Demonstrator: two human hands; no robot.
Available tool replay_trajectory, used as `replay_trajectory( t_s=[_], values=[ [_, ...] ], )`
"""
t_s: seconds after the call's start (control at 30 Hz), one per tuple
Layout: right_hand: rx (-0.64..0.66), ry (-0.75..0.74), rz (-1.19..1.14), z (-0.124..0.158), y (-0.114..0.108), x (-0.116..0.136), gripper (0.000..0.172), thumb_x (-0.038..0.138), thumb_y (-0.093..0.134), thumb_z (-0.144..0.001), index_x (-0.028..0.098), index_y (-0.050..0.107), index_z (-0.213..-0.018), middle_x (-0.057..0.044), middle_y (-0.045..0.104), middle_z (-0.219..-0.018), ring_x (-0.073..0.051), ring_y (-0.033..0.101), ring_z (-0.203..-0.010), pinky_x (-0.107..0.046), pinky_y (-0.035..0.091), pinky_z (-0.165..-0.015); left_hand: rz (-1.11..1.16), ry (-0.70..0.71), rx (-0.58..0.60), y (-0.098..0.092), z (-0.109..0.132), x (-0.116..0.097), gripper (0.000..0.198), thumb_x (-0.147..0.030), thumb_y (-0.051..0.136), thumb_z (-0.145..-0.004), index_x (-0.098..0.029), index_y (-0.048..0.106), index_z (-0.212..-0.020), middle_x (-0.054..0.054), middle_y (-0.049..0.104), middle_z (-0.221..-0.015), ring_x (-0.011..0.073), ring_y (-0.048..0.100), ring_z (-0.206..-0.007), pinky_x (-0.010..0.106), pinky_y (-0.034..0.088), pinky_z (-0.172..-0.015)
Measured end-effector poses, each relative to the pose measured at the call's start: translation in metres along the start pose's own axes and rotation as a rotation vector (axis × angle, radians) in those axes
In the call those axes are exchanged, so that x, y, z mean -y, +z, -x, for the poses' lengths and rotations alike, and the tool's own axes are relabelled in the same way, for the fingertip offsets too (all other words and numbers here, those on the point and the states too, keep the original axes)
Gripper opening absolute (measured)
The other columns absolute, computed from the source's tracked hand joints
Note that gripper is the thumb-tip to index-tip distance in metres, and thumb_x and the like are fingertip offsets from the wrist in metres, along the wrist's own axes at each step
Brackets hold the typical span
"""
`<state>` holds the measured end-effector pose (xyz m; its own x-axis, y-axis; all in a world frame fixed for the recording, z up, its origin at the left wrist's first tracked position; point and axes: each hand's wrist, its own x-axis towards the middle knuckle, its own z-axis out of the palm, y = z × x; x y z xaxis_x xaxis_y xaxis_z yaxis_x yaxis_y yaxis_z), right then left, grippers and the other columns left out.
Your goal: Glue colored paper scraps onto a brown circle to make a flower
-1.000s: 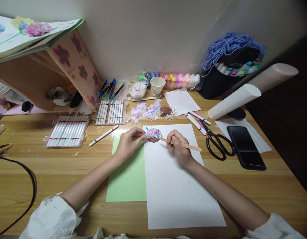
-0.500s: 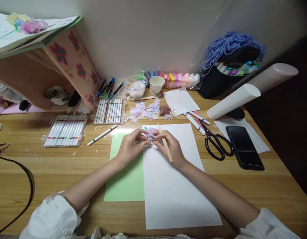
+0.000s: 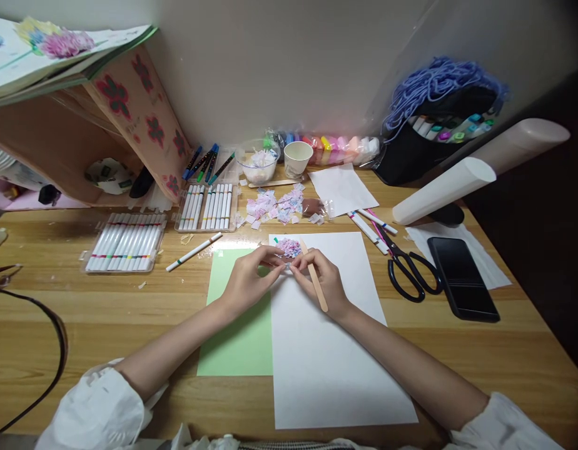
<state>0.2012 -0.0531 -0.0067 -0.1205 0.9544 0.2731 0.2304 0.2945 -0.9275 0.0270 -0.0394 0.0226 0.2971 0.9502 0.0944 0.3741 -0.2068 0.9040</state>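
My left hand [image 3: 249, 278] and my right hand [image 3: 327, 284] meet over the top of a white sheet [image 3: 336, 369], fingertips pinched close together. Between them shows a small pale paper scrap [image 3: 288, 266], partly covered by the fingers. A flat wooden craft stick [image 3: 316, 284] is held in my right hand, slanting across its fingers. Just beyond the fingertips, a clump of pink, purple and blue paper bits [image 3: 289, 247] sits on the sheet, with a small green mark at its left. Under my left hand lies a light green sheet [image 3: 237, 344].
Behind the sheet are loose paper scraps [image 3: 263, 206], a bowl of scraps [image 3: 258, 165] and a paper cup [image 3: 297, 159]. Black-handled scissors [image 3: 413, 275] and a phone [image 3: 462, 278] lie to the right. Marker cases [image 3: 127, 247] and a loose marker [image 3: 194, 252] are left.
My fingertips have drawn slightly back from the paper clump, so more of it shows. The pale scrap now shows between them. The craft stick stays in my right hand.
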Motion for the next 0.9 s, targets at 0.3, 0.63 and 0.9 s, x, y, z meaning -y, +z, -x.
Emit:
replay_trajectory(
  t_s=[0.3,0.63,0.9],
  values=[
    [-0.049,0.101,-0.050,0.007,-0.016,-0.009,0.028,0.043,0.031,-0.093,0.023,0.051,-0.100,-0.002,0.055,-0.080,-0.018,0.054,-0.071,-0.030,0.042,-0.062,-0.099,-0.118,-0.009,0.000,-0.012,0.012,0.027,-0.023,0.061,-0.077,-0.019,0.058,-0.103,0.000,0.070,-0.079,0.0134,0.062,-0.073,0.026,0.047,-0.069],
    [0.102,0.023,0.123,-0.002,-0.015,-0.004,0.028,0.036,0.036,-0.096,0.022,0.049,-0.075,-0.002,0.053,-0.072,-0.017,0.052,-0.070,-0.030,0.039,-0.066,-0.272,-0.089,-0.022,0.005,-0.021,0.010,0.028,-0.019,0.057,-0.075,-0.020,0.057,-0.103,0.000,0.069,-0.078,0.0128,0.054,-0.064,0.025,0.043,-0.064],
    [0.151,0.067,0.165,-0.006,-0.014,-0.005,0.025,0.038,0.040,-0.095,0.022,0.051,-0.079,-0.002,0.054,-0.075,-0.017,0.052,-0.072,-0.029,0.039,-0.066,-0.332,-0.052,-0.033,0.005,-0.021,0.010,0.027,-0.019,0.057,-0.077,-0.020,0.057,-0.104,-0.001,0.067,-0.080,0.0129,0.054,-0.067,0.025,0.042,-0.064]
  ],
)
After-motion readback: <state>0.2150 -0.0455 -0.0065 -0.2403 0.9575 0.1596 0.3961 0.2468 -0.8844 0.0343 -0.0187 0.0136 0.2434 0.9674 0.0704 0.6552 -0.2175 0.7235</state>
